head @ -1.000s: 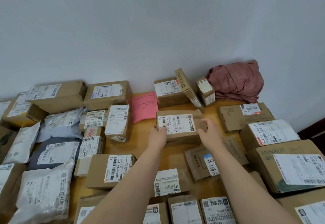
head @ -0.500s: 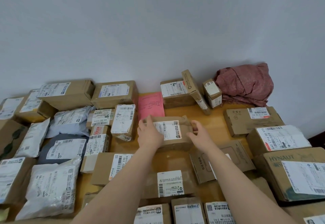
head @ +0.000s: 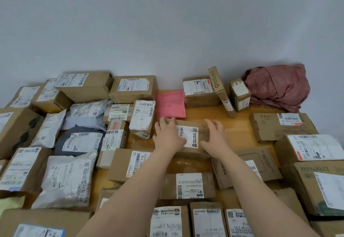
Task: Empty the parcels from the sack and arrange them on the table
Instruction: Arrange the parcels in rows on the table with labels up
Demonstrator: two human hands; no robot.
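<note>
1. Pale grey wall (head: 167,22) rises behind a wooden surface (head: 240,113) crowded with parcels. Bare wood shows mostly in the middle and toward the back right.
2. A brown parcel (head: 188,136) lies flat near the middle of the surface, white label up. It sits just in front of a pink envelope (head: 171,103) and just right of a labelled box (head: 142,119).
3. The left hand (head: 168,137) lies palm down on the parcel's left part. Its fingers are fairly straight and their tips reach the far edge. Its grip is wide and closed round nothing.
4. The right hand (head: 216,138) lies palm down on the parcel's right part with its fingers spread. Its grip is wide too, only pressing on the top face.
5. A reddish sack (head: 277,85) sits crumpled at the back right against the wall, well apart from both hands.
6. Just left of the sack stands a small box (head: 240,92). Next to that, a slim box (head: 220,91) leans against a larger box (head: 199,91).
7. On the left, white mailers (head: 67,181) and a grey mailer (head: 80,140) lie packed among cardboard boxes.
8. At the right edge sits a big box printed HYNAUT (head: 316,190), and a flat carton (head: 260,162) lies partly under the right forearm.
9. Another labelled parcel (head: 188,185) lies between the two forearms, nearer the camera than the brown parcel.
</note>
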